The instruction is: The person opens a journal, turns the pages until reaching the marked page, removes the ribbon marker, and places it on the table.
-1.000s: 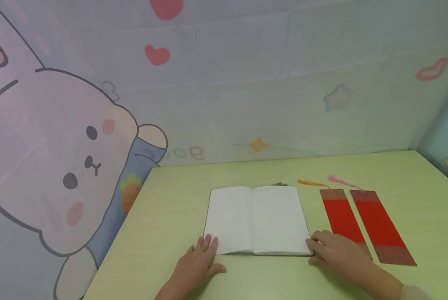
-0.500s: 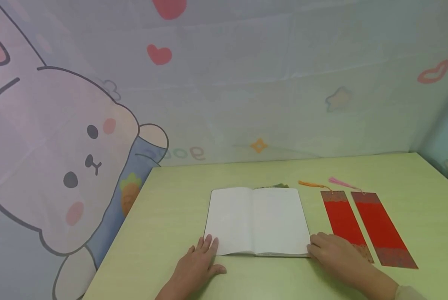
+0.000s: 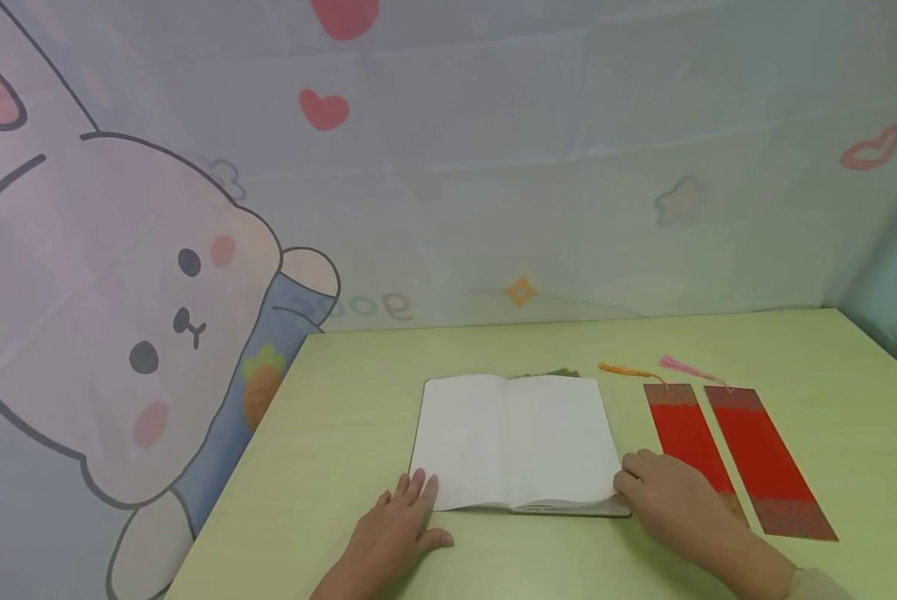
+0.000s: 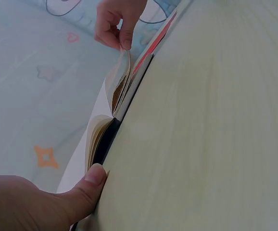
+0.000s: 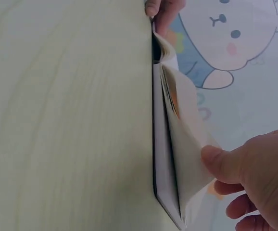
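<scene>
An open notebook (image 3: 463, 442) with blank white pages and a dark cover lies on the table. My left hand (image 3: 396, 533) rests flat on the lower left page corner, fingers straight, thumb spread at the front edge. At the lower right corner, my right hand (image 3: 677, 504) pinches a page (image 5: 189, 139) between thumb and curled fingers. That page is raised off the stack in both wrist views, bowing up from the pages below. Something orange-brown (image 5: 173, 98) shows between the pages. Under the pinched corner the dark cover's edge (image 3: 568, 512) is exposed.
Two red bookmarks, one with an orange tassel (image 3: 628, 369) and one with a pink tassel (image 3: 684, 365), lie right of the notebook. My right hand partly covers the nearer one. A greenish piece (image 3: 561, 372) sticks out behind the notebook. A printed cloth (image 3: 448, 167) hangs behind the table (image 3: 328, 417).
My right hand has shifted slightly up at the corner and now lifts the page edge, baring more of the cover. The left hand stays in place. The head view has moved slightly.
</scene>
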### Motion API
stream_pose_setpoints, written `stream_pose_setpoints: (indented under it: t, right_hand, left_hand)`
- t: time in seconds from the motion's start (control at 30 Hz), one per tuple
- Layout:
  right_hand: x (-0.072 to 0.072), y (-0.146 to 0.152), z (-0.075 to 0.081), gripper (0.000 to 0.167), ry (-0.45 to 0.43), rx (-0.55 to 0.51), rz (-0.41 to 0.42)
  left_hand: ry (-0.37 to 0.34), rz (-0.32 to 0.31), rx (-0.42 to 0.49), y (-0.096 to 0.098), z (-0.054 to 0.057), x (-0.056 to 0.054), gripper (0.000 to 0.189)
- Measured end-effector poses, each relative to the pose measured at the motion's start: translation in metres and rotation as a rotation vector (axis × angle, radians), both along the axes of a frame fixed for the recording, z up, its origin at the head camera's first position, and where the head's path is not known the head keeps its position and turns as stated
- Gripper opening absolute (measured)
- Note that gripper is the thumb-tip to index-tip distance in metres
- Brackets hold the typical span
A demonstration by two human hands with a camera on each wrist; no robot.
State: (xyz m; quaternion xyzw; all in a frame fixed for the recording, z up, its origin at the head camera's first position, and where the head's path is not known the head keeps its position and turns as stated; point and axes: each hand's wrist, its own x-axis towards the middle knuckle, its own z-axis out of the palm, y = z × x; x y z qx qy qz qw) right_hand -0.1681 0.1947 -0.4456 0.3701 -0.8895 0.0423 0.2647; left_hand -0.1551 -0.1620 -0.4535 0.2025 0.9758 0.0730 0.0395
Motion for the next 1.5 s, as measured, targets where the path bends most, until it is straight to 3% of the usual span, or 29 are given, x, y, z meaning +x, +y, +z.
stream_pose_setpoints:
  t: [0.1,0.27,0.47,0.67,0.9,1.13,1.33,1.5]
  right_hand:
    - [-0.002,0.001,-0.003,0.017,0.039,-0.128,0.024]
    - [-0.004,-0.002,-0.001,0.058,0.088,-0.247,0.059]
    - [-0.004,-0.006,0.003,0.053,0.157,-0.305,0.104]
    - [0.0,-0.009,0.008,0.047,0.174,-0.318,0.095]
    - [0.0,-0.016,0.013,0.046,0.214,-0.343,0.113]
    - [-0.006,-0.033,0.023,0.039,0.31,-0.407,0.172]
    - [-0.013,-0.051,0.036,0.031,0.419,-0.43,0.244]
    - [-0.017,-0.065,0.044,0.025,0.513,-0.438,0.33]
  left_hand:
    - [0.004,0.002,-0.002,0.0,0.001,0.0,0.075]
    - [0.0,0.005,-0.004,0.0,0.002,0.0,0.075]
    - [0.024,-0.004,0.004,0.0,0.002,0.0,0.076]
    - [0.045,-0.006,0.008,-0.001,0.002,0.002,0.077]
    - [0.126,0.028,0.045,-0.003,0.0,0.003,0.084]
    - [0.19,0.054,0.086,0.003,-0.002,0.0,0.083]
    - [0.28,0.089,0.09,0.02,0.009,-0.003,0.09]
    - [0.388,0.141,0.03,0.039,0.02,-0.002,0.091]
